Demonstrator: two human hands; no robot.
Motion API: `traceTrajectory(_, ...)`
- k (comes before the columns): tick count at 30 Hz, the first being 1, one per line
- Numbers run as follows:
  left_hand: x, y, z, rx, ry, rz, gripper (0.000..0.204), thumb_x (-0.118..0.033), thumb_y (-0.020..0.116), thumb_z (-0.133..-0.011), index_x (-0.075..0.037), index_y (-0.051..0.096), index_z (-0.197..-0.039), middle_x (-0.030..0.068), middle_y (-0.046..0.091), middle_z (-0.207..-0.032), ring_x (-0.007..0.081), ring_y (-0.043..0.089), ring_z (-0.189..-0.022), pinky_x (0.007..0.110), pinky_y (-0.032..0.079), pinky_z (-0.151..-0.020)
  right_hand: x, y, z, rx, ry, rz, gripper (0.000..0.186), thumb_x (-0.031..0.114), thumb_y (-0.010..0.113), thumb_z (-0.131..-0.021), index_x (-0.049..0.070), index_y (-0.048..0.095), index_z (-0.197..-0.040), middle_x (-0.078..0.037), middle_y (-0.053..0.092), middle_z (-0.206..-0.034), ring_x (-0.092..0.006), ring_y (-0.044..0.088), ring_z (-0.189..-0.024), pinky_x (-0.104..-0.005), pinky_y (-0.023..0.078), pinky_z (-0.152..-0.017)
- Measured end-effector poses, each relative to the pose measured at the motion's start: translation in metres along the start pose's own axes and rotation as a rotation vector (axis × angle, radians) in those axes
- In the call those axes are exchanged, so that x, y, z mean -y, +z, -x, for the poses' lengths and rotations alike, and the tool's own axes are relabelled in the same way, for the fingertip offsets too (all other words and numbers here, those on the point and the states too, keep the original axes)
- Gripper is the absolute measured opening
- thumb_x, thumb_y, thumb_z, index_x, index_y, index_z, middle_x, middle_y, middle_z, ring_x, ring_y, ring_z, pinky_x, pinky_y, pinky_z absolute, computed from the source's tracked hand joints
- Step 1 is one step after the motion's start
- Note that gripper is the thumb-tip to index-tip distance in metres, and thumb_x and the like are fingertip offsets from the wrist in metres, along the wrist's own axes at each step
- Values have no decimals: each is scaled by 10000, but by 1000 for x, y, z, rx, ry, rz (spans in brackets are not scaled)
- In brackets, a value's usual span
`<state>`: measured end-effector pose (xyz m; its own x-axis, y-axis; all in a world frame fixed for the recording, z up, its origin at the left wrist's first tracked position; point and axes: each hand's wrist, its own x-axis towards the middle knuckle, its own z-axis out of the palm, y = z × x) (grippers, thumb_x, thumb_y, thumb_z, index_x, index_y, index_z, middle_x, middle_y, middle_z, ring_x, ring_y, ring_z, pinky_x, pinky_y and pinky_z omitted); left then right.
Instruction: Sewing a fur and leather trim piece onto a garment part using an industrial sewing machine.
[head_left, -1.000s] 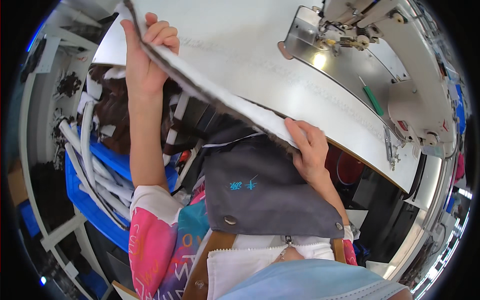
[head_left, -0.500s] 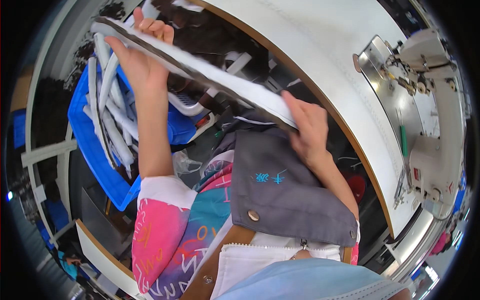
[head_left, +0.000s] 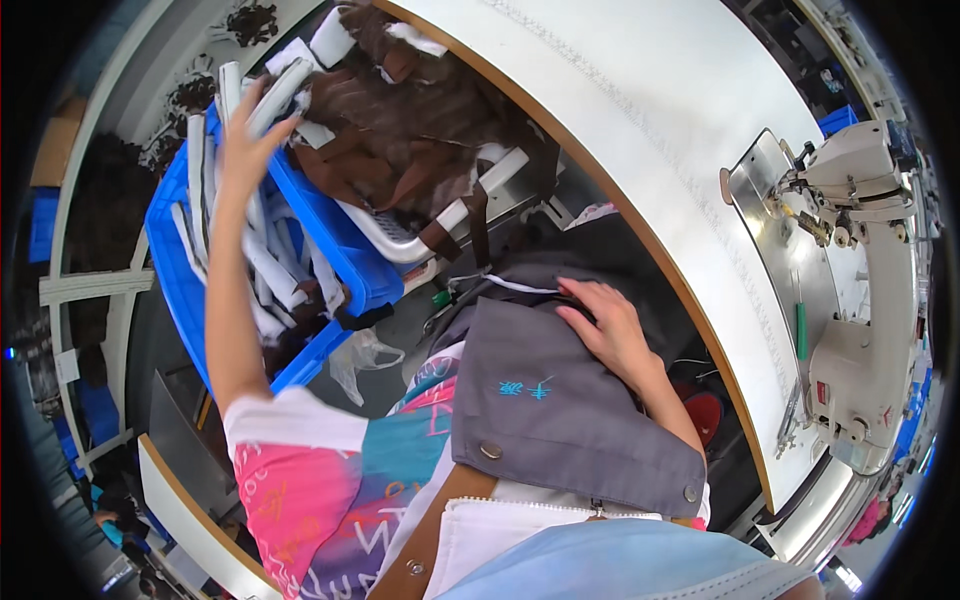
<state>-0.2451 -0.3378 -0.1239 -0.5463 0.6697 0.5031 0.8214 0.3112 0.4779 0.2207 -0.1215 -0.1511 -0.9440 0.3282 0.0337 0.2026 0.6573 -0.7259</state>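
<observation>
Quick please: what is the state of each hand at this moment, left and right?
Left hand: closed on a white strip over the blue bin.
Right hand: open, flat on the grey apron, holding nothing.

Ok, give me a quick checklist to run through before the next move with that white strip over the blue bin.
1. Left hand grips the white strip: ok, fingers are closed on it.
2. Strip is over the blue bin: ok.
3. Strip has settled among the other strips: not ok, it is held up.
4. Right hand is free: ok, it rests flat on the grey apron.
5. Sewing machine needle area is unobstructed: cannot tell.
</observation>
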Motion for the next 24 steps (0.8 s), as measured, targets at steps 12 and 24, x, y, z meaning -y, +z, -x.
traceTrajectory(12, -35, 138, -80, 307, 236, -160, 299, 22, 502, -671, 17, 539, -967, 225, 575, -976, 412, 528, -985, 457, 435, -861, -28, 8, 15, -29, 192, 36, 294, 151, 636, -825, 6, 613, -1080, -130, 647, -912, -308, 605, -860, -377, 467, -758)
traceTrajectory(24, -11, 94, 44, 465, 210, -515, 436, 86, 489, -704, -99, 530, -1096, 122, 580, -1000, 319, 554, -1007, 423, 488, -789, 20, -70, -8, -245, 44, 195, 287, 16, 655, -788, 14, 624, -1073, -116, 659, -1000, -248, 631, -855, -323, 491, -756)
